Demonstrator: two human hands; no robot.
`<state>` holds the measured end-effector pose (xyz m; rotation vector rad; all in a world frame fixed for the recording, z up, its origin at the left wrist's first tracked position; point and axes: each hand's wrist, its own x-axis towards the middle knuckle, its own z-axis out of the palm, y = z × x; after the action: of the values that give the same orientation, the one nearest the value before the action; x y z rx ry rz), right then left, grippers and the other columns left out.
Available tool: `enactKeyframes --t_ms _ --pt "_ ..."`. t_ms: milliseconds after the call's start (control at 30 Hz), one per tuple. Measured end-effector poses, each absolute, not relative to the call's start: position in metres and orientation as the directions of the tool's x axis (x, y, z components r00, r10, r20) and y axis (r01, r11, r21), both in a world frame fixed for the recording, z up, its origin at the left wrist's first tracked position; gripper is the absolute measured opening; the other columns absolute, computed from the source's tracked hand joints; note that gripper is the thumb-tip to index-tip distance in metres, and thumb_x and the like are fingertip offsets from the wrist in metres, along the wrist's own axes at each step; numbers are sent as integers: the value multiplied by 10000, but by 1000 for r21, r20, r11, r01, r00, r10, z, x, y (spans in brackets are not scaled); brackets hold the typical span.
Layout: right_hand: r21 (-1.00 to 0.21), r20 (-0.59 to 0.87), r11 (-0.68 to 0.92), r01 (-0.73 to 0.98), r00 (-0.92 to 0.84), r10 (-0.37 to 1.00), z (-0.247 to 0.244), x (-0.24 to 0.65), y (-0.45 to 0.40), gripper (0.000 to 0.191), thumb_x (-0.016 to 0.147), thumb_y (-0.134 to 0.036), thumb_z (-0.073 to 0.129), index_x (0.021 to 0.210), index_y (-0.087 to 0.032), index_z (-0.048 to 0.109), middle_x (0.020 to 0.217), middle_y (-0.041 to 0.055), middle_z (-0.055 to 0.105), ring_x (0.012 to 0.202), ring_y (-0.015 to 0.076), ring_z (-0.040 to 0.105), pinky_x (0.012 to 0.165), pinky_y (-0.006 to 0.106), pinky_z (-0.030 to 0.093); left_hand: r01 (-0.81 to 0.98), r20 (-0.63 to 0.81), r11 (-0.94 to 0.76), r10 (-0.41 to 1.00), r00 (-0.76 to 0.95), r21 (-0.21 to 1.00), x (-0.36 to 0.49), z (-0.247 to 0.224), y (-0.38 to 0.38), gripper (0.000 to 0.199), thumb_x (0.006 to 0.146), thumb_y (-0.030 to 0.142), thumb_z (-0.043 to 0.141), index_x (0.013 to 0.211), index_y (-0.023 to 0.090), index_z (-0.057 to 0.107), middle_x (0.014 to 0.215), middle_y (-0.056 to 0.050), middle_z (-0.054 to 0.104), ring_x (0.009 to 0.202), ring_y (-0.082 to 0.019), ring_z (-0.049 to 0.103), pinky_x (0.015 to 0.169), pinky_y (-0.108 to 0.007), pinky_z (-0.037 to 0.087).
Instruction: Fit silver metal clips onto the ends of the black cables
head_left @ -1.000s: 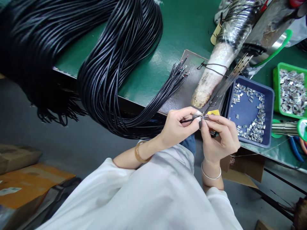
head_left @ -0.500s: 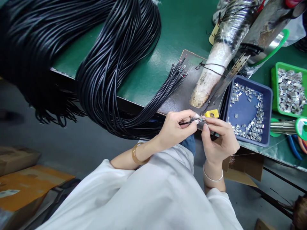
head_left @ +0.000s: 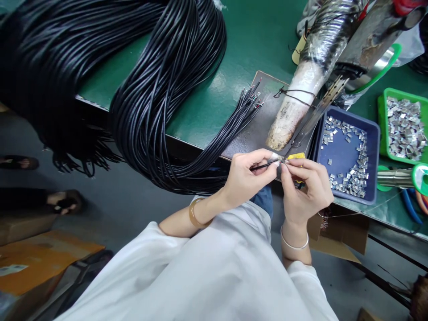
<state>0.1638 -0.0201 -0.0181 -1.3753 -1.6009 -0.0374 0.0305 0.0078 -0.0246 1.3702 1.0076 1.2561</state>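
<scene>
Between thumb and forefinger my left hand (head_left: 246, 176) pinches a thin black cable (head_left: 262, 166) close to its end. My right hand (head_left: 306, 185) meets it there, its thumb and fingers pinched at the cable's tip; whether it grips the wires or a small metal part is too small to tell. Just behind the fingertips sits a yellow block (head_left: 296, 156), partly covered by my right hand. A bundle of black cables (head_left: 214, 149) with stripped, coloured wire ends lies to the left, its ends resting on a grey board (head_left: 244, 133).
A blue tray (head_left: 344, 149) holds small metal pieces; a green tray (head_left: 383, 129) beside it holds more. A soldering iron on a stand (head_left: 321, 104) and a wrapped white duct (head_left: 290, 102) reach over the board. Another person's feet (head_left: 65, 201) show at left. Cardboard (head_left: 40, 258) lies below.
Both hands stay together at the cable end, with the fingertips slightly higher. My right hand now covers more of the yellow block. Another person's feet have come into view at left.
</scene>
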Motion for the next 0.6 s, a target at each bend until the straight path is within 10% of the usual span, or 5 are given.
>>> enactKeyframes --t_ms 367,600 --pt "-428 707 405 808 20 707 -23 166 -26 204 812 -77 752 921 -229 672 988 2 752 869 133 735 811 264 620 -11 132 -132 979 156 991 27 -32 3 113 866 206 635 876 132 721 559 61 396 494 -50 307 467 -193 256" --pt "-670 598 332 664 219 771 -20 177 -32 118 859 -149 720 928 -224 660 849 -15 759 721 151 750 650 273 620 84 103 -142 928 358 986 17 -27 -1 74 849 178 604 857 148 671 547 88 299 495 -61 254 491 -202 246"
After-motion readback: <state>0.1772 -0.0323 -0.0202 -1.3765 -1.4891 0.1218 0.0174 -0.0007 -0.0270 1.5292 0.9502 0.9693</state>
